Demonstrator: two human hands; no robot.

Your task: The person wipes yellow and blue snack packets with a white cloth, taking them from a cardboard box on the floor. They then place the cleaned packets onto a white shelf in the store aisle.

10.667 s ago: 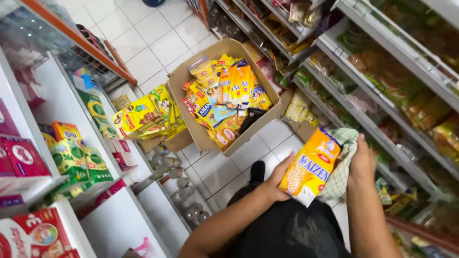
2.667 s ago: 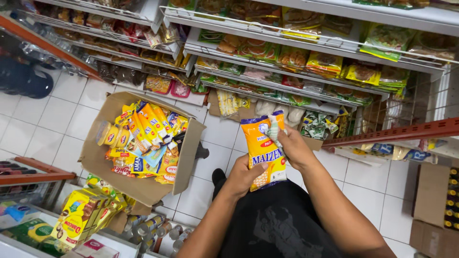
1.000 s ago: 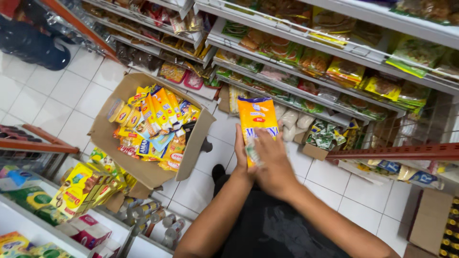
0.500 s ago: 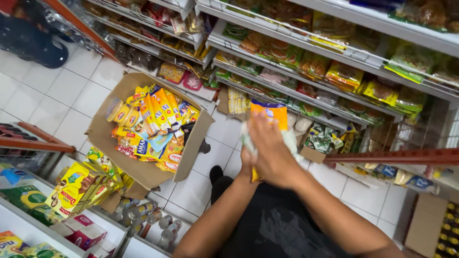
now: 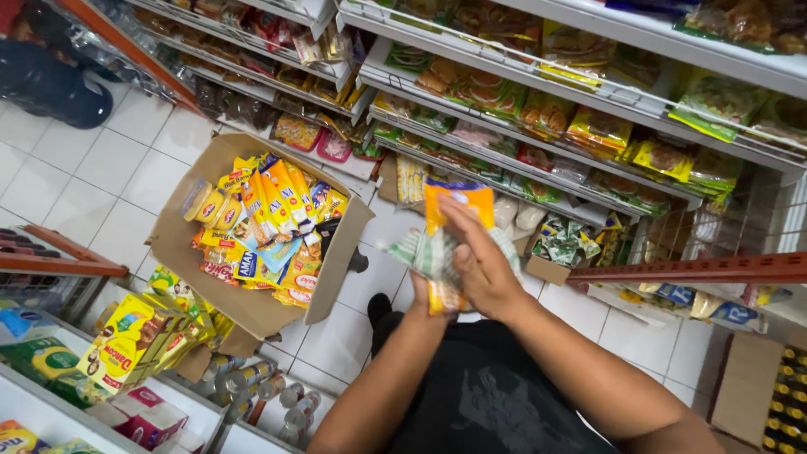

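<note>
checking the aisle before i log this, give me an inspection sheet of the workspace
surface: white tiled floor, shop aisle between shelves.
job's things: orange and yellow packet held upright in front of the person; green and white cloth pressed against it.
clutter: open cardboard box on the floor, full of yellow and blue packets; small boxes and cans on the low shelf at lower left.
grippers: right hand flat over the packet and cloth; left hand mostly hidden behind them, seems to grip the packet from below.
cables: nothing seen.
surroundings: shelves of snack bags ahead, orange rail at right.
</note>
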